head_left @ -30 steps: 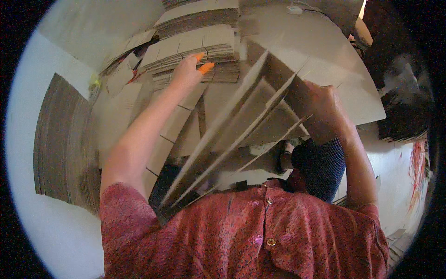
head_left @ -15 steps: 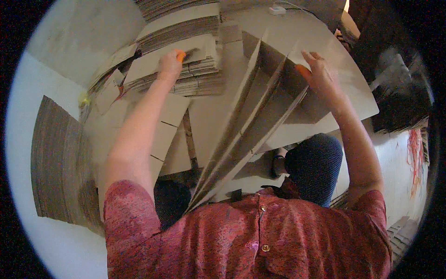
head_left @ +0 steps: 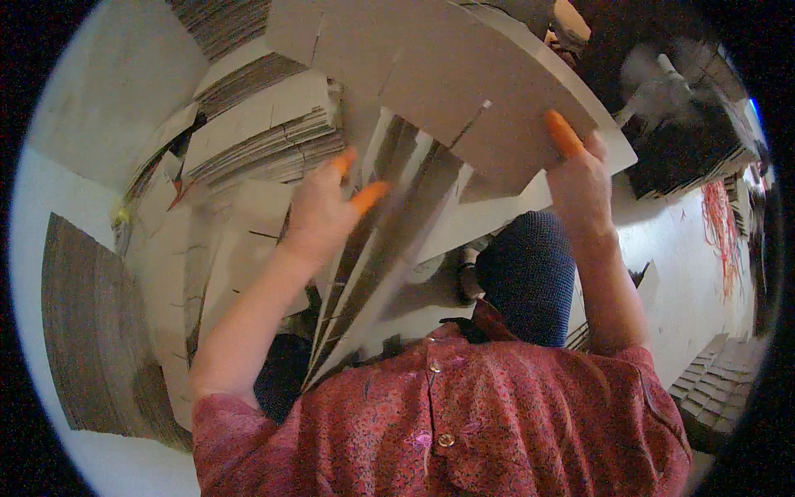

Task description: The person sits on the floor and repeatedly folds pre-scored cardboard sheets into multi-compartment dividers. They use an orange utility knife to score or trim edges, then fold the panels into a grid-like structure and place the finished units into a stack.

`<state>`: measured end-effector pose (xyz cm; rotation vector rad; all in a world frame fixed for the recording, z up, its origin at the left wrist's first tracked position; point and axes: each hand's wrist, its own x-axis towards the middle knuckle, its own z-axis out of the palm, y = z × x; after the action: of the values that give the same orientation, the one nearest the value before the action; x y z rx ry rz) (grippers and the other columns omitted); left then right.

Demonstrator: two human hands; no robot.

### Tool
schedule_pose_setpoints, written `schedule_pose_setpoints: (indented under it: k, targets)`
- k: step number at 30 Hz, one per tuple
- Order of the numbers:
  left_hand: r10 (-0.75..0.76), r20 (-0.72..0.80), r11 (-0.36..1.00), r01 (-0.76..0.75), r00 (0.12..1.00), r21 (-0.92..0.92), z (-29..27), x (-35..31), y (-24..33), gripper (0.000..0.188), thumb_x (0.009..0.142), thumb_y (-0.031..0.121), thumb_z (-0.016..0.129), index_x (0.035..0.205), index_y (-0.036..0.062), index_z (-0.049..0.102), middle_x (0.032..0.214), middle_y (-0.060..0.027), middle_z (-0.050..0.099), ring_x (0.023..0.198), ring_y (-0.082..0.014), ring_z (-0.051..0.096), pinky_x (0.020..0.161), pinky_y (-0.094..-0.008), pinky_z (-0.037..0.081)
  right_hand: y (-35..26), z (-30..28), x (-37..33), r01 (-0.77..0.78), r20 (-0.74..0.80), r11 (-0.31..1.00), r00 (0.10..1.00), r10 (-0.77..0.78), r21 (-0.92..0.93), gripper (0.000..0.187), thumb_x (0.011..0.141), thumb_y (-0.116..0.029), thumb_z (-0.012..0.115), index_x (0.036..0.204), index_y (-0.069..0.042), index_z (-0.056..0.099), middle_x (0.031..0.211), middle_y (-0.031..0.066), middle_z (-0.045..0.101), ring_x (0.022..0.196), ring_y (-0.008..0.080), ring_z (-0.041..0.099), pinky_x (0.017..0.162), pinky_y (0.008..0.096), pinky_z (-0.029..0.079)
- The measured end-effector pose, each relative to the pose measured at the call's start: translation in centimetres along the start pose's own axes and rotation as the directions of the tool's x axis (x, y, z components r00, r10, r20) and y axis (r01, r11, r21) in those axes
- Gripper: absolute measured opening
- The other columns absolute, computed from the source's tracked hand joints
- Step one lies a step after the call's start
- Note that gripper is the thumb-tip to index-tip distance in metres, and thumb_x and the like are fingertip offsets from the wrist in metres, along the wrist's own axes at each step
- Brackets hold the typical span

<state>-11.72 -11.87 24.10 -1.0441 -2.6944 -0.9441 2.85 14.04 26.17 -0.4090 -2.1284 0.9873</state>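
Observation:
A large flat cardboard sheet point(head_left: 472, 74) with slots cut in its near edge spans the far side of the worktable. At its right corner my right hand point(head_left: 582, 186) pinches it, the orange-covered thumb lying on the top face. My left hand point(head_left: 310, 219) is slightly blurred, with its orange-covered thumb and finger spread apart and nothing visible between them. It hovers just left of several upright cardboard strips point(head_left: 389, 215), which fan out from near my chest. Whether the left hand touches the nearest strip, I cannot tell.
Behind my left hand lies a stack of cardboard pieces point(head_left: 257, 124). A tall cardboard stack point(head_left: 99, 331) stands at far left. To the right are a dark stack point(head_left: 687, 141), hanging red strings point(head_left: 719, 240) and a slotted cardboard grid point(head_left: 712, 377). My knee point(head_left: 530, 282) is below the table edge.
My left hand has come from the cardboard stack toward me and right, beside the upright strips. The large sheet now covers the far side, and my right hand has closed on its corner.

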Motion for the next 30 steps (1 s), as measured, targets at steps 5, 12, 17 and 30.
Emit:
schedule_pose_setpoints:
  k: [5, 12, 17, 30]
  targets:
    - [-0.148, 0.141, 0.987, 0.155, 0.979, -0.035, -3.1, -3.1, -0.1, 0.018, 0.081, 0.01, 0.059, 0.091, -0.0034, 0.065, 0.076, -0.0204, 0.064, 0.065, -0.0282, 0.059, 0.062, -0.0352, 0.045, 0.2, -2.5, -3.7, -0.183, 0.062, 0.841, 0.982, 0.176, 0.509, 0.021, 0.087, -0.012, 0.06, 0.103, 0.001, 0.064, 0.089, 0.0038, 0.066, 0.081, 0.0128, 0.059, 0.073, 0.0261, 0.046]
    - [-0.044, 0.15, 0.996, 0.056, 0.988, -0.073, -3.0, -3.2, -1.0, 0.02, 0.084, 0.012, 0.057, 0.098, -0.0018, 0.062, 0.077, -0.0137, 0.062, 0.068, -0.0191, 0.055, 0.064, -0.0307, 0.043, 4.2, -5.7, -6.0, -0.048, -0.02, 0.987, 0.998, 0.051, 0.151, 0.022, 0.082, -0.007, 0.058, 0.102, 0.002, 0.064, 0.096, 0.0096, 0.066, 0.086, 0.0185, 0.061, 0.078, 0.032, 0.049]
    - [-0.167, 0.241, 0.986, 0.167, 0.956, 0.02, -4.6, -4.8, -3.3, 0.018, 0.086, 0.009, 0.056, 0.099, -0.0021, 0.063, 0.079, -0.0074, 0.061, 0.073, -0.0133, 0.053, 0.065, -0.028, 0.043, 2.2, -3.5, -4.2, 0.063, 0.251, 0.983, 0.962, -0.105, 0.17, 0.02, 0.081, -0.01, 0.061, 0.099, -0.002, 0.062, 0.09, 0.0173, 0.064, 0.081, 0.0272, 0.062, 0.074, 0.0357, 0.048]
    - [-0.059, 0.402, 0.988, -0.003, 0.914, 0.152, -7.4, -8.0, -6.5, 0.027, 0.09, 0.025, 0.053, 0.109, 0.0101, 0.065, 0.103, -0.0167, 0.063, 0.089, -0.0314, 0.061, 0.077, -0.0376, 0.048, 0.5, -3.4, -7.5, 0.021, 0.287, 0.913, 0.946, -0.15, 0.407, 0.015, 0.088, -0.014, 0.058, 0.092, 0.001, 0.059, 0.071, 0.0197, 0.058, 0.057, 0.0201, 0.047, 0.055, 0.0338, 0.041]
